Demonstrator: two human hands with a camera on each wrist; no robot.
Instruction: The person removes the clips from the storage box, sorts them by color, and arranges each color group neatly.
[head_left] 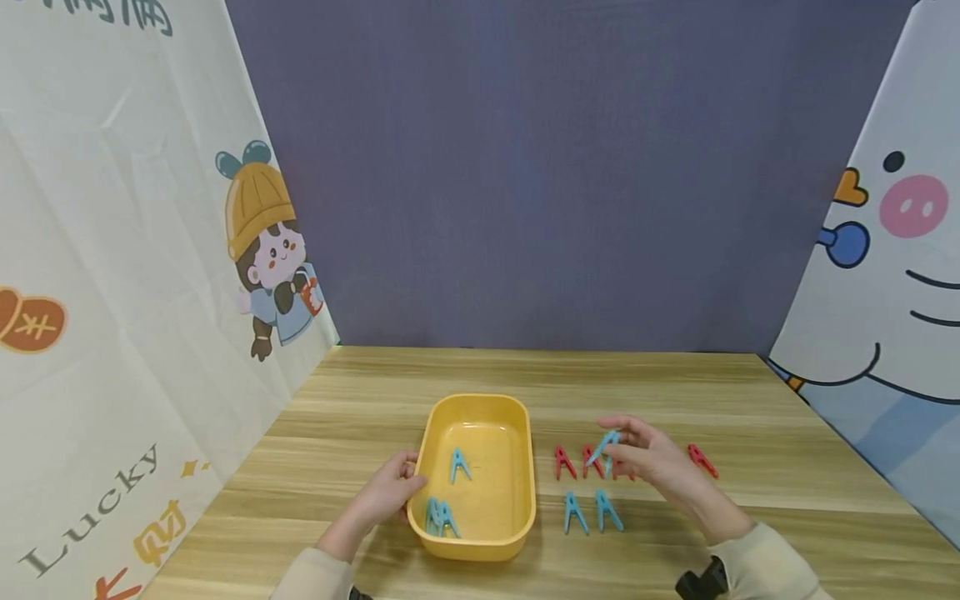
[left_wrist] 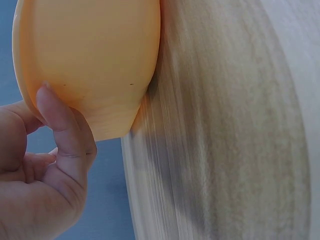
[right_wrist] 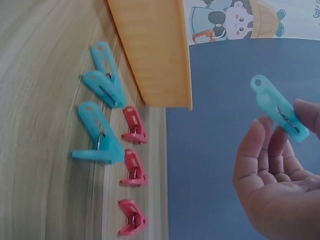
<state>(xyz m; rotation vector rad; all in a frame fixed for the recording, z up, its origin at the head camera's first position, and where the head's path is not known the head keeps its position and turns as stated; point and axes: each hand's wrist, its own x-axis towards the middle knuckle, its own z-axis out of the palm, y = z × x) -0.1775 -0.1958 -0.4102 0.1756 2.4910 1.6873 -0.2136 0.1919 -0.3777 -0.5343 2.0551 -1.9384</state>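
My left hand [head_left: 388, 490] grips the left rim of a yellow plastic tub [head_left: 528, 467]; in the left wrist view its fingers [left_wrist: 62, 120] curl over the tub's edge. Inside the tub lie several blue clothespins, one near the middle [head_left: 460, 465] and others bunched at the near left corner [head_left: 441, 518]. My right hand [head_left: 652, 458] pinches a blue clothespin [right_wrist: 277, 107] between thumb and fingertips, raised above the table. Below it stand red clothespins [head_left: 565, 462] in a row, partly hidden by the hand. Two blue clothespins [head_left: 574, 512] [head_left: 608, 511] stand nearer me.
A further red clothespin [head_left: 702, 461] lies to the right of my right hand on the wood-grain table [head_left: 360, 392]. A dark blue panel [head_left: 525, 183] rises behind the table, with printed white cloths [head_left: 112, 250] at the sides.
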